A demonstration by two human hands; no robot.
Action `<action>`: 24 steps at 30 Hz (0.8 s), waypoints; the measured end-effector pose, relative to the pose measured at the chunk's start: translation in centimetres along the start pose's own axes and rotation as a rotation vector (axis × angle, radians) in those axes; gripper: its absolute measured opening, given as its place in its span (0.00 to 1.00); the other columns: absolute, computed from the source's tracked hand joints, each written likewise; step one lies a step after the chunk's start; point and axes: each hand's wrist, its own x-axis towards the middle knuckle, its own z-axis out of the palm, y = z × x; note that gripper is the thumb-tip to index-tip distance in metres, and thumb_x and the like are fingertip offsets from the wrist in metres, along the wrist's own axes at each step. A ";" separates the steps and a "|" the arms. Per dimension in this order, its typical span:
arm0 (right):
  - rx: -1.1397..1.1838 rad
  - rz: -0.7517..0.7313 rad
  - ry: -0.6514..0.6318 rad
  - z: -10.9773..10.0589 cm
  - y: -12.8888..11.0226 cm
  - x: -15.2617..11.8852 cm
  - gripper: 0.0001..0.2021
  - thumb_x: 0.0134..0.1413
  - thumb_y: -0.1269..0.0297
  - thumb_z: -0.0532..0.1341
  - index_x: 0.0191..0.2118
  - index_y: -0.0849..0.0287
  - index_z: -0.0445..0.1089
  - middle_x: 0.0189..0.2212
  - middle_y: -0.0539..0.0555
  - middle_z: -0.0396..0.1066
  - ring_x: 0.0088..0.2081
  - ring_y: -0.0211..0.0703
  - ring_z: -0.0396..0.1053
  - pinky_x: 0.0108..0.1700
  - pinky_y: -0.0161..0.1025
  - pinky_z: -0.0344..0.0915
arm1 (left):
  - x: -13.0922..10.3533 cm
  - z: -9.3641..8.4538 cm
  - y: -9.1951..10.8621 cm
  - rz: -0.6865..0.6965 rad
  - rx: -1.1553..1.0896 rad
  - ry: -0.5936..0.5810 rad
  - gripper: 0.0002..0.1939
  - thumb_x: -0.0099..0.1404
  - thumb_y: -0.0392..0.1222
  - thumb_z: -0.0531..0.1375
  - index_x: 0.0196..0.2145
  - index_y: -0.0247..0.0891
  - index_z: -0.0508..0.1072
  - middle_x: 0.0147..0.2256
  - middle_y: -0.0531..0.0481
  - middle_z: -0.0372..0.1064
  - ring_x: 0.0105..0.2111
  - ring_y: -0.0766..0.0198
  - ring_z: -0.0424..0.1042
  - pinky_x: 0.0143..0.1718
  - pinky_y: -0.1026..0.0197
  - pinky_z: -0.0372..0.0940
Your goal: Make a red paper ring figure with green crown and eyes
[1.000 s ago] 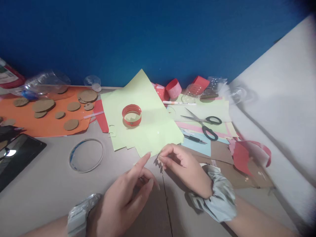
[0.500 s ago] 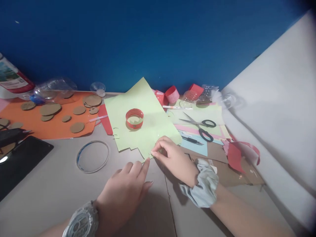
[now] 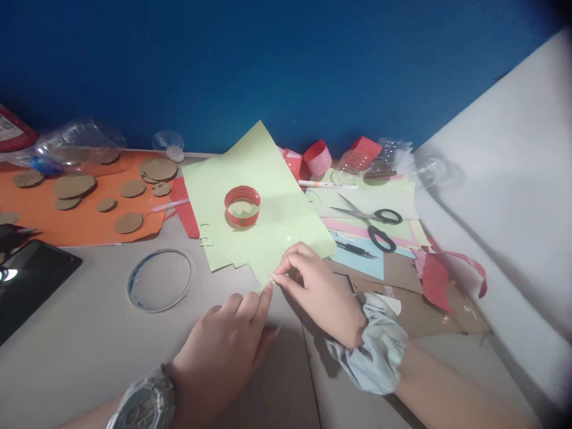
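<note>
Thumb and forefinger of the right hand [image 3: 310,292] meet at the tips; I cannot tell whether they pinch anything. The left hand [image 3: 223,336] has its forefinger just at those tips, thumb apart. The sheet [image 3: 283,223] starts right there, its near corner as close to one hand as the other, and reaches straight ahead. On it, forward and left, sits the ring [image 3: 236,220].

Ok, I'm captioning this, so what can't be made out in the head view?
Head view: anything the right hand pinches, too small and covered by its fingers.
Head view: the palm of the left hand, hidden by its back.
Head view: time on the watch, blurred.
Head view: the red container, cut by left edge.
</note>
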 end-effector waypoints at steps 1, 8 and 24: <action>-0.005 -0.002 0.000 0.0 0.0 0.0 0.10 0.59 0.76 0.62 0.30 0.57 0.65 0.37 0.50 0.65 0.41 0.44 0.67 0.44 0.41 0.62 | 0.0 0.1 0.0 0.003 0.001 0.004 0.26 0.71 0.40 0.53 0.65 0.37 0.60 0.39 0.45 0.74 0.38 0.51 0.76 0.33 0.49 0.77; -0.036 0.020 -0.019 -0.1 -0.3 0.1 0.10 0.59 0.76 0.62 0.29 0.58 0.65 0.38 0.51 0.65 0.41 0.44 0.67 0.44 0.42 0.62 | -0.2 0.5 -0.1 0.023 0.023 0.070 0.26 0.70 0.40 0.54 0.64 0.37 0.62 0.37 0.46 0.74 0.36 0.53 0.76 0.31 0.52 0.76; -0.065 -0.004 0.062 0.3 -0.2 -0.1 0.09 0.58 0.72 0.63 0.41 0.54 0.65 0.40 0.51 0.69 0.37 0.44 0.66 0.41 0.42 0.64 | -0.2 0.5 -0.1 0.042 0.026 0.109 0.25 0.70 0.40 0.54 0.63 0.34 0.64 0.36 0.46 0.73 0.34 0.53 0.76 0.29 0.52 0.76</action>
